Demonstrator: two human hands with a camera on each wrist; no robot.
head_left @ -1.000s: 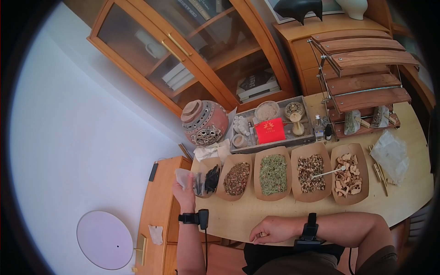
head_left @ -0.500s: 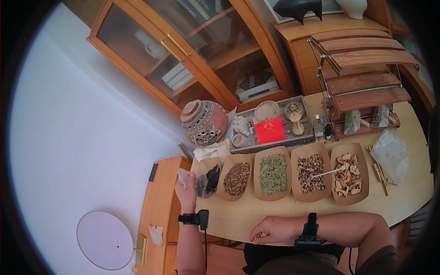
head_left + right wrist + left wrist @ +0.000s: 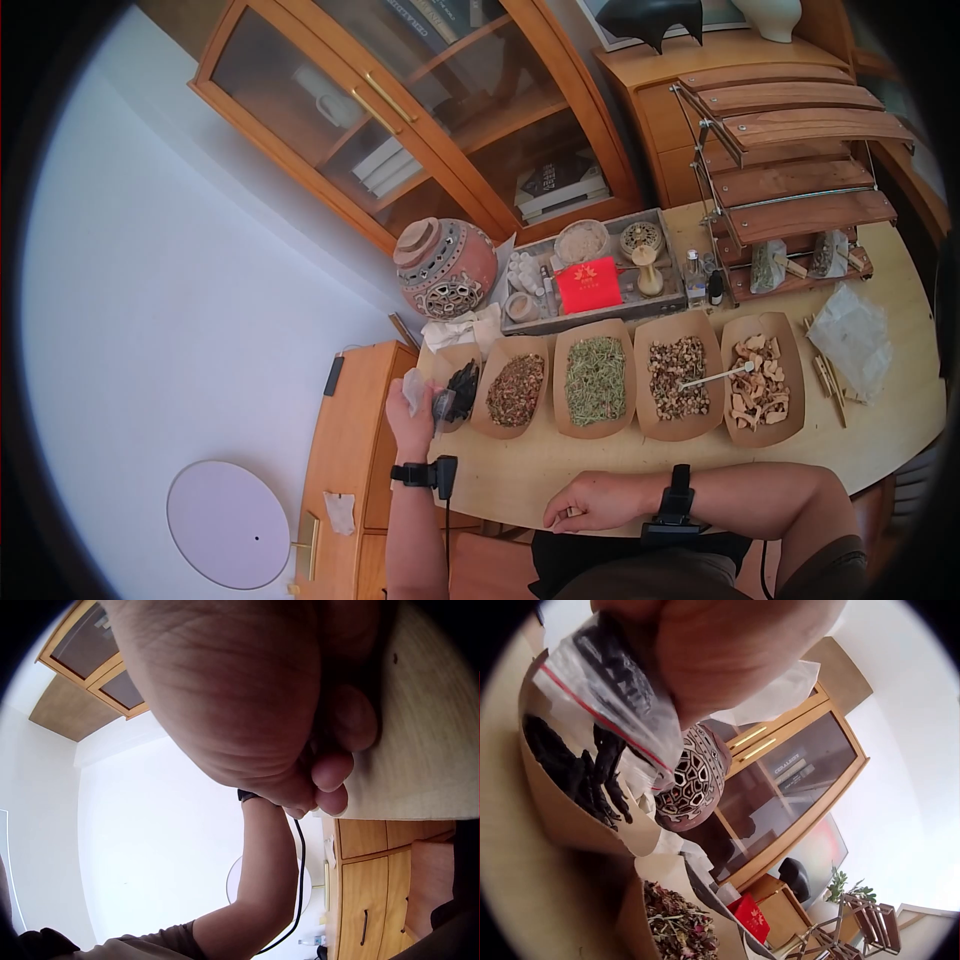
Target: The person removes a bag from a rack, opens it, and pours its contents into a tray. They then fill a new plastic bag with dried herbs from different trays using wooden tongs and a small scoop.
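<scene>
My left hand (image 3: 408, 425) grips a clear zip bag (image 3: 641, 712) with a red line along its mouth and dark pieces inside. The bag is tipped over the leftmost brown paper tray (image 3: 577, 832), its mouth above black dried strips (image 3: 570, 776) lying there. A whitish, translucent piece (image 3: 413, 388) sticks up beyond the fingers in the head view. My right hand (image 3: 595, 500) rests at the table's near edge, fingers loosely curled with nothing held. In the right wrist view, its fingertips (image 3: 334, 769) lie close to the tabletop.
Beside the leftmost tray stand paper trays of reddish dried petals (image 3: 517, 390), green herb (image 3: 597, 380), brown bits with a white spoon (image 3: 715, 376), and pale chips (image 3: 762, 390). Behind them are a patterned clay pot (image 3: 447, 268), a grey wooden box (image 3: 540, 325) and a slatted wooden rack (image 3: 800, 205).
My left hand has shifted slightly right and turned, bringing the bag farther round over the leftmost tray. The right hand has stayed in place.
</scene>
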